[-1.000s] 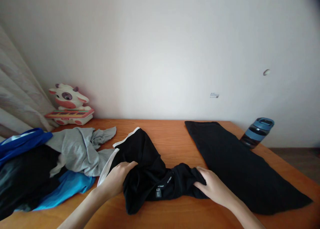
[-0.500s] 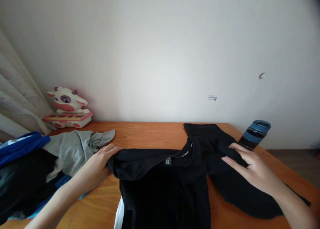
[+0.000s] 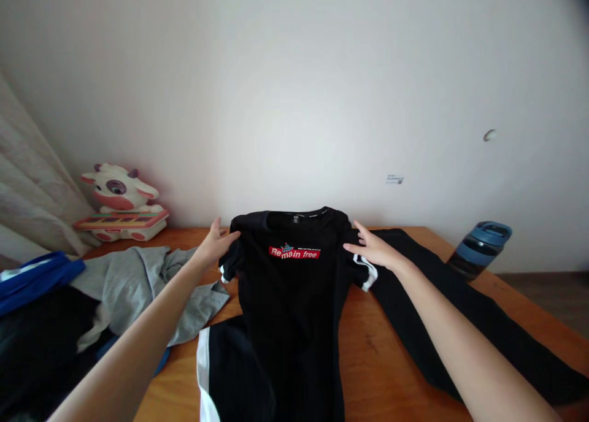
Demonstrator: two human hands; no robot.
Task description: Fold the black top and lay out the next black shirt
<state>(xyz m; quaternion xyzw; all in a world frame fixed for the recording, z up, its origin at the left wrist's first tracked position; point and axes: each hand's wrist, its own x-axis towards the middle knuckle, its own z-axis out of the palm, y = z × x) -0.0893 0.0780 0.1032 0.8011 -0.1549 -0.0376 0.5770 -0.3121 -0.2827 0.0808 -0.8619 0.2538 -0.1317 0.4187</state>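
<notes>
A black T-shirt (image 3: 289,293) with a red "Remain free" print lies spread over the middle of the table, its neckline toward the wall. My left hand (image 3: 217,243) is at its left shoulder, thumb against the sleeve and fingers apart. On the other side my right hand (image 3: 368,245) touches the right shoulder above the white-trimmed sleeve, its fingers also spread. Under the shirt's lower left shows a dark garment with a white stripe (image 3: 230,367).
Black trousers (image 3: 478,318) lie at the right beside a blue bottle (image 3: 481,249). A grey garment (image 3: 133,281) and a blue one (image 3: 41,281) are heaped at the left. Behind them stands a cow toy piano (image 3: 122,204) on the wooden table (image 3: 368,360).
The shirt has moved away toward the wall and now shows its printed front and sleeves. Both hands have reached farther forward and closer together, and their fingers have spread.
</notes>
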